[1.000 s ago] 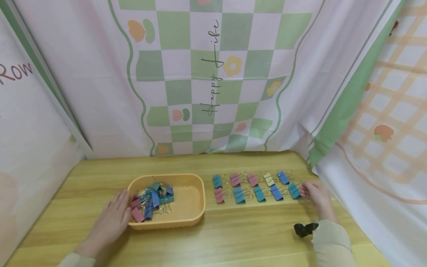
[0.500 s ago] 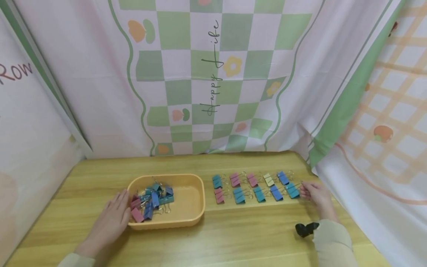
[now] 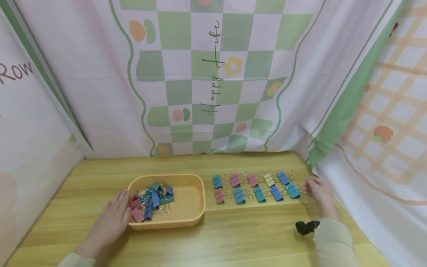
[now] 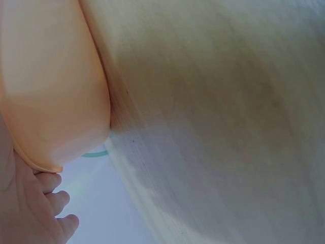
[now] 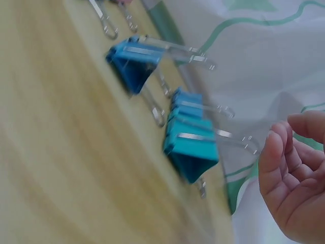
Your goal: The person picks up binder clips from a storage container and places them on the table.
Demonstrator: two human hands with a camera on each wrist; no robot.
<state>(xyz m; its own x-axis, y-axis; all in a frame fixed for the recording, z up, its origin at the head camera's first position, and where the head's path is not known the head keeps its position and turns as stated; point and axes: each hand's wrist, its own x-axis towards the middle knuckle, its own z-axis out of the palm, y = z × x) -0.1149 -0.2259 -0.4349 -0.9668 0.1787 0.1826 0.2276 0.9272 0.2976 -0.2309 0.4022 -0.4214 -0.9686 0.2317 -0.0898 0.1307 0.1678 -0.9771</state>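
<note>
Right grip [image 3: 318, 190] loosely bent, just beside rightmost teal clip [image 3: 292, 190]

Wooden table [image 3: 247, 233] beneath a yellow tray [image 3: 188, 202] and ten binder clips [image 3: 259, 194]

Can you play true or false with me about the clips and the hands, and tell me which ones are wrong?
1. The left hand touches the tray. True.
2. The tray is empty. False: colourful clips lie in it.
3. The clips on the table make two rows of five. True.
4. The right hand is near a teal clip. True.
5. That hand holds a pink clip. False: it holds nothing.
</note>
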